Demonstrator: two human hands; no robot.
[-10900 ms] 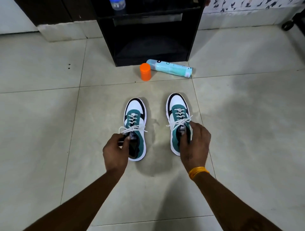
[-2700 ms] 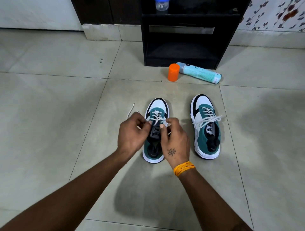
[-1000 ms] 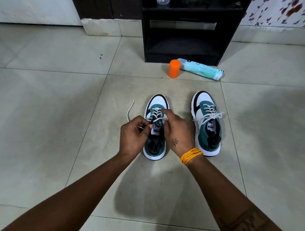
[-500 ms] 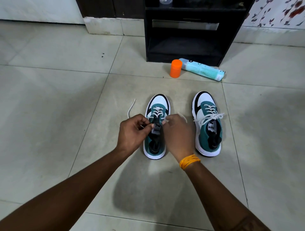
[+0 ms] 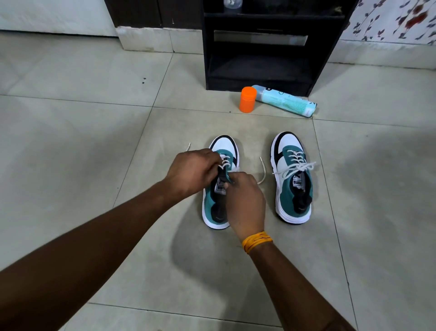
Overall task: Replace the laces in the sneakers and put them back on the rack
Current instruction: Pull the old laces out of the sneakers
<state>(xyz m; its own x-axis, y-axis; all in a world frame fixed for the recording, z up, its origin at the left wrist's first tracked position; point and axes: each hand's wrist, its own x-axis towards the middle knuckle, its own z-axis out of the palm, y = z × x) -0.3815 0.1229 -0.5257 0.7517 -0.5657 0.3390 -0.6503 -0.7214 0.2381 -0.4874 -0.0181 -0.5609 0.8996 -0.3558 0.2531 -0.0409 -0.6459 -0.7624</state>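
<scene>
While both of our hands work close together over the left sneaker (image 5: 220,189), it sits on the tiled floor (image 5: 70,146) with its toe pointing toward the black rack (image 5: 257,47). Our left hand (image 5: 192,173) comes in from the left with its fingers curled at the upper eyelets, pinching the white lace (image 5: 225,163) there. Our right hand (image 5: 245,200) lies over the tongue and collar, fingers curled at the same spot; it seems to be pinching the lace too, though the fingertips are hidden behind the knuckles, so we cannot be sure what exactly it grips. One loose end of that lace trails onto the floor to the right of the shoe (image 5: 262,170), and another tip pokes out past our left hand on the far left (image 5: 188,147).

Just beside it to the right, and apart from our hands, stands the right sneaker (image 5: 293,179), its lace (image 5: 295,166) threaded and tied in a bow. An orange band (image 5: 257,239) circles our right wrist.

Near the foot of the rack an orange cap (image 5: 247,99) stands upright, touching or nearly touching a pale blue spray can (image 5: 285,100) that lies on its side. A clear bottle (image 5: 232,2) shows at the rack's top edge.
</scene>
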